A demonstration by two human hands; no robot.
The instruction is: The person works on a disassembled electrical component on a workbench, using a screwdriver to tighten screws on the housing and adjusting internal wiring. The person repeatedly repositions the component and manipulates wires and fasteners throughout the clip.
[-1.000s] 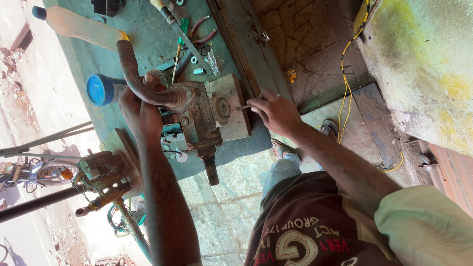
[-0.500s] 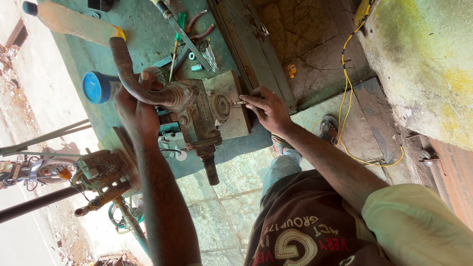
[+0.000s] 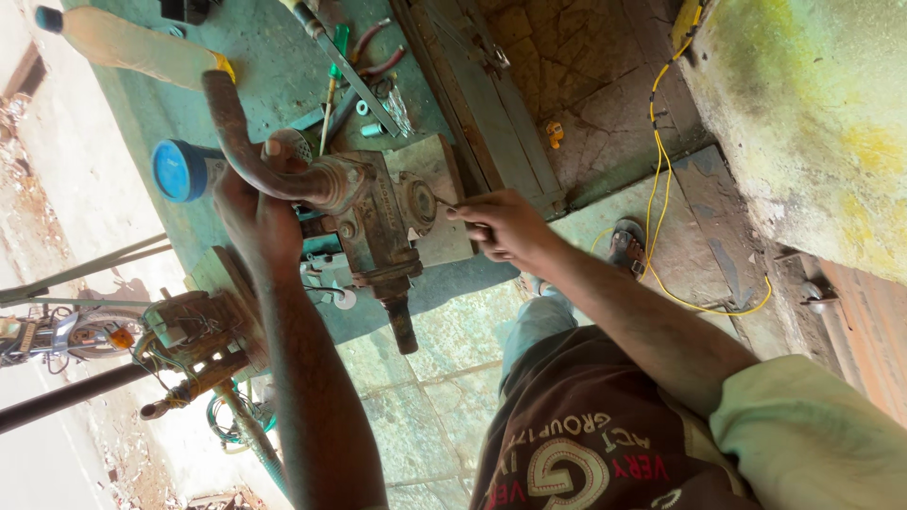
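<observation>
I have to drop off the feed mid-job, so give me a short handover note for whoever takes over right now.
Left hand: closed around the curved pipe that rises from the rusty machine body, steadying it.
Right hand: pinching a thin tool, tip at the round fitting on the body's side.
The machine lies on the green bench; loose hand tools lie behind it, and a blue-capped can is beside the left hand.
Done: nothing visibly taken off. Left: the work at the fitting; progress cannot be judged.
</observation>
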